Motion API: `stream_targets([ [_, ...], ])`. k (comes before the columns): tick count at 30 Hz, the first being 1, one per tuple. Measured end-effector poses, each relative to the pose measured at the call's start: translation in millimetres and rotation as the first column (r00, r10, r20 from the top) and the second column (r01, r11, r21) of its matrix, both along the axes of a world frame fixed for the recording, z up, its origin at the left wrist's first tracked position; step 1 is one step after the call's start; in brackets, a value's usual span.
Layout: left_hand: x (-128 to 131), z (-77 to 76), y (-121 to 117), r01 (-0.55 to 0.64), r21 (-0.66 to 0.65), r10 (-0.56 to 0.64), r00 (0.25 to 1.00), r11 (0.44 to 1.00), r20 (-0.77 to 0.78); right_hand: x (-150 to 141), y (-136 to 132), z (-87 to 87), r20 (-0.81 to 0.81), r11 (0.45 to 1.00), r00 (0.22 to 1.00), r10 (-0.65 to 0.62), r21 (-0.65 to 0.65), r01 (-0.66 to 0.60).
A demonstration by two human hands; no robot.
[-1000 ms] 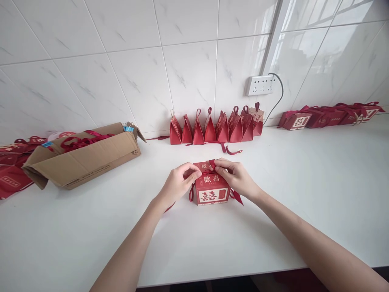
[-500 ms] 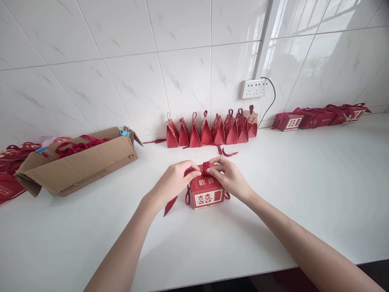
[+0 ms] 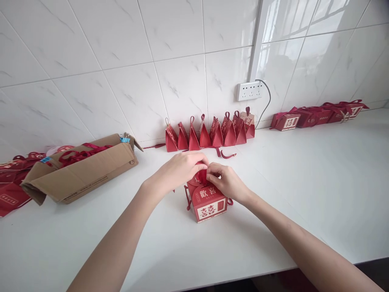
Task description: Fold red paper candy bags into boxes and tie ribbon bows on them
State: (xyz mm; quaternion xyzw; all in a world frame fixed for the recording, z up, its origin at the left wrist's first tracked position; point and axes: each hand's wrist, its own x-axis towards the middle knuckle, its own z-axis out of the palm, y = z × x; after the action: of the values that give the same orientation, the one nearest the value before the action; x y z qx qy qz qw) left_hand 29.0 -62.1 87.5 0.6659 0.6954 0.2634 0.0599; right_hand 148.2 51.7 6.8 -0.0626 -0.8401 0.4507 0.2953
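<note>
A red gift box [image 3: 209, 202] with white panels and printed characters stands on the white table in front of me. Twisted red cord shows at both of its sides. Over its top, my left hand [image 3: 187, 164] and my right hand [image 3: 225, 180] meet at a dark red ribbon [image 3: 202, 176]. The fingers of both hands are pinched on this ribbon, left hand slightly higher, right hand at its right side. The fingers partly hide the ribbon and the top of the box.
An open cardboard box [image 3: 88, 174] holding red ribbons stands left, with more red boxes [image 3: 13, 190] behind it. Small red triangular boxes [image 3: 194, 140] line the tiled wall. Ribboned red boxes [image 3: 313, 117] sit at the back right. A power strip [image 3: 249, 91] is on the wall.
My left hand has moved up and right, over the top of the ribbon. The ribbon tail that hung at the left has been drawn up. The box appears slightly lower and turned.
</note>
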Motion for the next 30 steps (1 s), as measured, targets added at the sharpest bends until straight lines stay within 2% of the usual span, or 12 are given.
stream_targets([
  [4,-11,-10.7,6,-0.066,0.003,0.065,0.991,0.998,0.120,-1,0,-1.5,0.037,0.990,0.997,0.061,-0.132,-0.056],
  [7,-19,-27.6,9,-0.089,0.032,0.079,0.968,0.995,0.240,-1,1,-2.6,0.041,0.980,0.996,0.081,-0.185,-0.072],
  [12,-19,-62.8,9,-0.163,0.122,0.077,0.851,0.979,0.519,-2,2,-4.4,-0.003,0.943,0.984,0.177,-0.285,-0.170],
  [15,-13,-73.8,2,-0.195,0.151,0.092,0.854,0.969,0.512,-2,-1,-4.4,-0.022,0.924,0.990,0.136,-0.357,-0.135],
  [20,-7,-74.8,-10,-0.177,0.114,0.114,0.900,0.977,0.422,1,-4,-3.4,-0.028,0.897,0.997,0.072,-0.436,-0.077],
  [24,-6,-71.9,-13,-0.134,0.086,0.092,0.923,0.987,0.374,3,-6,-2.0,-0.029,0.931,0.999,0.023,-0.364,-0.032],
  [30,-5,-69.2,-14,-0.023,0.050,0.000,0.907,0.998,0.421,4,-8,-1.0,-0.023,0.966,1.000,-0.019,-0.260,0.012],
])
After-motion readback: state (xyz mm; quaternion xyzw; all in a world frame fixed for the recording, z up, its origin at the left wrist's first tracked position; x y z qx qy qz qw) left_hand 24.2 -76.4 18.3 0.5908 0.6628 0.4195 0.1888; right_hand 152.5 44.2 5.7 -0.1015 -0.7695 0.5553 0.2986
